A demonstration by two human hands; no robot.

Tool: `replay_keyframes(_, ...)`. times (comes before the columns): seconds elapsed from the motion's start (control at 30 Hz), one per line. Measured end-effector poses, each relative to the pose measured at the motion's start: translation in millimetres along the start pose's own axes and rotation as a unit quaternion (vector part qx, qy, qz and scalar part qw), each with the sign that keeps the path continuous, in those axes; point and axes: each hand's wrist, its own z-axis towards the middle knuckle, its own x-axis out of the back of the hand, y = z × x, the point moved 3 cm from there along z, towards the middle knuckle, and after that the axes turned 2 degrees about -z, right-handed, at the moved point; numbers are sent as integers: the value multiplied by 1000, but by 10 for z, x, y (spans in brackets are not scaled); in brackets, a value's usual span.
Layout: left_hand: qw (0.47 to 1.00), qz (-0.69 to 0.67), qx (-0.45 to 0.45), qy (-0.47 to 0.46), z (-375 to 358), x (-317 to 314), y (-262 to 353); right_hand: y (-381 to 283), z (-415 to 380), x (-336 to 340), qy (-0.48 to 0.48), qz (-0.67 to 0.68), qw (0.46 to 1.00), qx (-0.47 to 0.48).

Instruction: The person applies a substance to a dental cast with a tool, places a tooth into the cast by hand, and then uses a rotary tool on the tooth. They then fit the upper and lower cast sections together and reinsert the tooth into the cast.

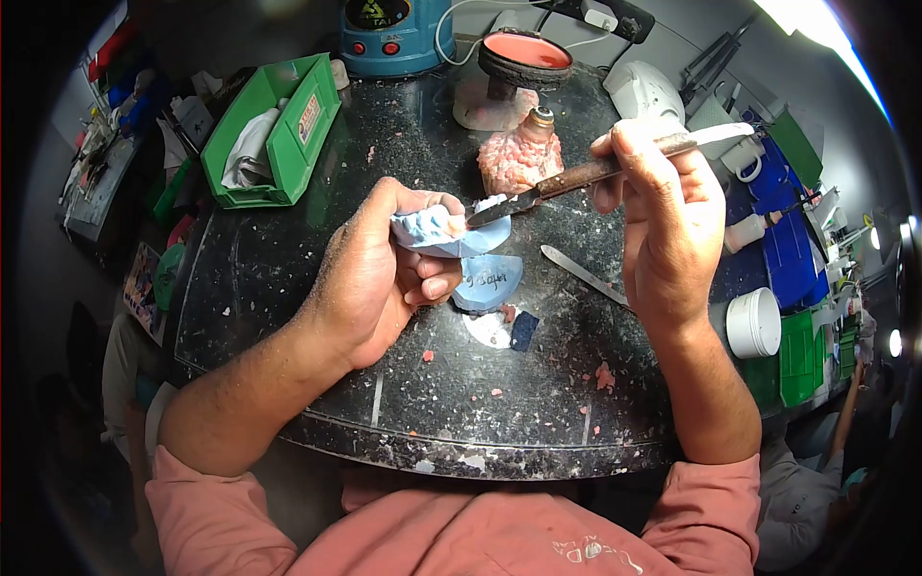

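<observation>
My left hand (pixel 370 269) is closed around a pale blue plaster dental model (pixel 440 242), its row of teeth facing up. In my right hand (pixel 667 216) is a wax knife (pixel 581 178) with a brown wooden handle, gripped between thumb and fingers. The knife's dark blade reaches the right end of the teeth and appears to touch the model there; its pale other end points up to the right. Below the held model, a second blue plaster piece (pixel 488 284) with handwriting lies on the black worktop (pixel 432 394). A metal spatula (pixel 581 274) rests nearer my right wrist.
Behind the model stands a wax-crusted burner (pixel 523 158), with a dark-rimmed dish of pink wax (pixel 526 53) beyond. A green bin (pixel 274 144) is back left, beside a blue machine (pixel 396 38). A white tub (pixel 754 324) sits right. Pink wax scraps dot the worktop.
</observation>
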Motion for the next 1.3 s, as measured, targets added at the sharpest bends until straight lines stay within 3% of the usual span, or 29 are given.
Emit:
replay_keyframes(0.23,998,35,-50,0,6,7,14,-13,13,8,-3,10,1000,10)
replay_keyframes(1.07,992,86,-94,10,-19,-3,33,-67,9,16,-1,-21,999,43)
replay_keyframes(1.13,979,116,-155,62,-52,-29,58,-98,30,73,25,29,996,77)
replay_keyframes(1.17,979,116,-154,62,-54,-15,59,-138,48,98,47,-17,993,103)
replay_keyframes(1.23,945,206,-252,44,-84,5,129,-244,80,204,54,-54,991,109)
replay_keyframes(1.27,938,226,-258,37,-119,-6,163,-274,71,223,61,-67,995,40)
replay_keyframes(1.3,938,229,-256,36,-140,-56,169,-289,30,279,64,-66,995,39)
